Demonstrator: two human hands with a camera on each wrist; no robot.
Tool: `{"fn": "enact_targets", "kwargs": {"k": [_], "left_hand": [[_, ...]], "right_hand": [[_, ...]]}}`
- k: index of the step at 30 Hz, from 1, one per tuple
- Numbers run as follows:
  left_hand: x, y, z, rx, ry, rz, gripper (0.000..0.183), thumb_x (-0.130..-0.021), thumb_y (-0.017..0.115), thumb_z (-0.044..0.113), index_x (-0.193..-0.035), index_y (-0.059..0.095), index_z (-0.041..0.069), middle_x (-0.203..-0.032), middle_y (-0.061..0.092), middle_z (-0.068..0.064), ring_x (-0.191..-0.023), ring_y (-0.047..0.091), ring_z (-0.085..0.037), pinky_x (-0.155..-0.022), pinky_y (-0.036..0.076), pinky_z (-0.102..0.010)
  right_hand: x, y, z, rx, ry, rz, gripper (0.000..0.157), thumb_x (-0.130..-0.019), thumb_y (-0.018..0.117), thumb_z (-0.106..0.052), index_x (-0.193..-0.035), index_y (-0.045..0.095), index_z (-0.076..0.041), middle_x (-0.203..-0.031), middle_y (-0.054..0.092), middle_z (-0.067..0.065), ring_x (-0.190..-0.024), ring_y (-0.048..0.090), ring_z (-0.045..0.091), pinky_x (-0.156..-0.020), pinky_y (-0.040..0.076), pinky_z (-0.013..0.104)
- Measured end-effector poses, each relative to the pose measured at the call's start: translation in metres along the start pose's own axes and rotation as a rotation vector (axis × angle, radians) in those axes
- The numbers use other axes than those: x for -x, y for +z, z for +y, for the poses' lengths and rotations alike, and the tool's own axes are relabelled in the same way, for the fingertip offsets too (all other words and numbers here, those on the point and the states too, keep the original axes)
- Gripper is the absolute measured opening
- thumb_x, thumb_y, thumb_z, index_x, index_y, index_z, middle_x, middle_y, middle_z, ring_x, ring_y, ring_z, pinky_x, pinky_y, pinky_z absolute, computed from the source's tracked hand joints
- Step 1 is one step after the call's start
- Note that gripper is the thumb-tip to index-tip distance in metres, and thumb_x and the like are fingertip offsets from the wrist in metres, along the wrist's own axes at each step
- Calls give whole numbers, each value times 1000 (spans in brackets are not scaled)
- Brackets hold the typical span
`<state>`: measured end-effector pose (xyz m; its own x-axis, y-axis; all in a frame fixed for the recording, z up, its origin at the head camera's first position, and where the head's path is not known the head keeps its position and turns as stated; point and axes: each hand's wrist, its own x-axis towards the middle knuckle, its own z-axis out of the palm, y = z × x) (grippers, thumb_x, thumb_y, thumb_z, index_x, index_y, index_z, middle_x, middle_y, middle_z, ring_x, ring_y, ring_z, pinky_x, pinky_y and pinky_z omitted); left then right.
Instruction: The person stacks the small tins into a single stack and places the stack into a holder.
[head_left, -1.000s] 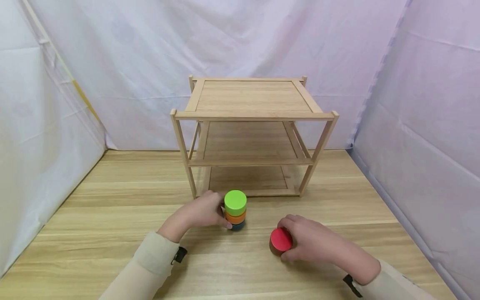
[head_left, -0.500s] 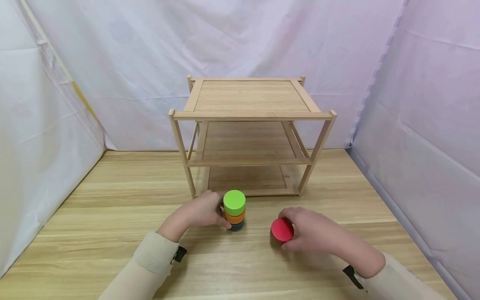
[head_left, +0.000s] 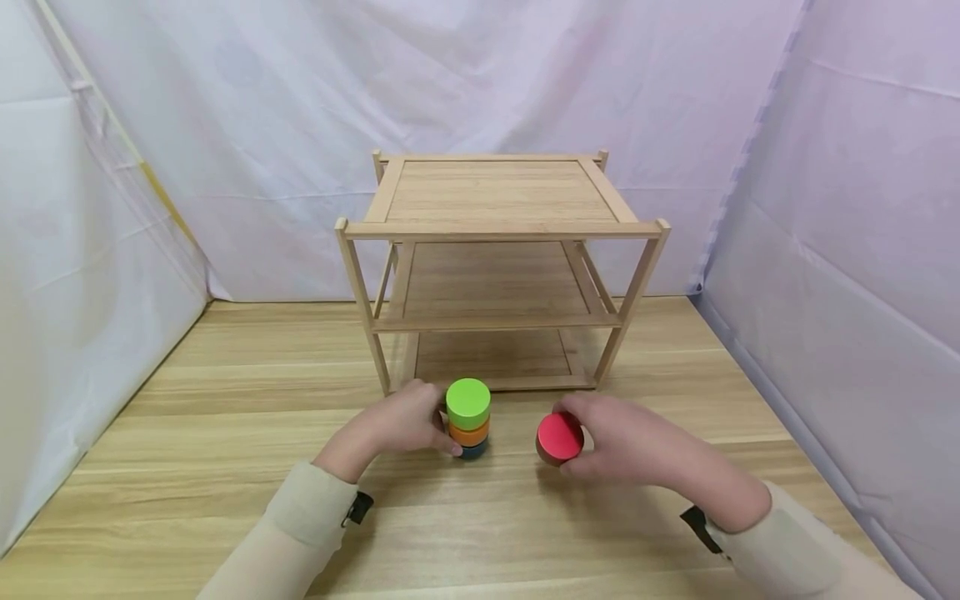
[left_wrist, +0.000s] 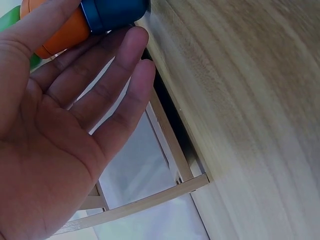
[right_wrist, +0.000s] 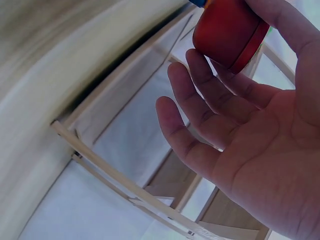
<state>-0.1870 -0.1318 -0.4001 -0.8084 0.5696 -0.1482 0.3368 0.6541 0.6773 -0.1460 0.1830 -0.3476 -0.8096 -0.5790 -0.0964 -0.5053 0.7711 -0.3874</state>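
In the head view a stack of short round cylinders stands on the table, with a green cylinder (head_left: pixel 468 403) on top, an orange cylinder (head_left: pixel 470 434) in the middle and a dark blue cylinder (head_left: pixel 473 450) at the bottom. My left hand (head_left: pixel 408 421) holds this stack from its left side, the thumb in front and the fingers behind. To the right, my right hand (head_left: pixel 622 437) grips a red cylinder (right_wrist: pixel 227 35) between thumb and fingers, slightly above the table. The red cylinder has a seam near one end. A gap separates it from the stack.
A three-tier wooden shelf (head_left: pixel 498 233) stands just behind the stack, its front legs on the wooden table (head_left: pixel 225 467). White cloth (head_left: pixel 315 100) hangs at the back and both sides.
My right hand has carried the red cylinder away from me and upward, to about level with the stack. The left hand and the stack have stayed in place.
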Motion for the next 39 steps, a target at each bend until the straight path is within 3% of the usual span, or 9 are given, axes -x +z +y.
{"fn": "enact_targets", "kwargs": {"k": [5,16,24,39], "left_hand": [[-1,1,2,-9,-2,-3,47,-79,95,17,-120,72,10,-114,79,-7,-88,73,-12,-81,63,-34],[-2,2,2,-3,-6,0,47,-80,95,17,-120,73,10,-115,79,-7,-89,73,-13,-82,63,-35],[-7,5,5,-68,30,1,46,-79,96,22,-119,74,13,-114,80,-3,-88,71,-12,-83,62,-37],[-8,4,8,-108,23,-6,44,-79,97,24,-116,73,18,-110,79,4,-86,69,-9,-82,61,-33]], "right_hand": [[-3,-7,-4,24,4,13,43,-80,90,-19,-116,67,-14,-105,67,-9,-92,60,7,-79,54,25],[-13,-29,-13,-36,16,-20,42,-81,91,-19,-116,67,-11,-103,69,-6,-92,62,9,-80,56,27],[-29,-43,-30,-52,-31,7,47,-85,88,-23,-125,67,-9,-110,72,-4,-101,67,13,-86,60,30],[-54,-55,-58,-21,-97,8,48,-90,85,-28,-128,65,-9,-112,72,-1,-97,68,17,-83,58,28]]}}
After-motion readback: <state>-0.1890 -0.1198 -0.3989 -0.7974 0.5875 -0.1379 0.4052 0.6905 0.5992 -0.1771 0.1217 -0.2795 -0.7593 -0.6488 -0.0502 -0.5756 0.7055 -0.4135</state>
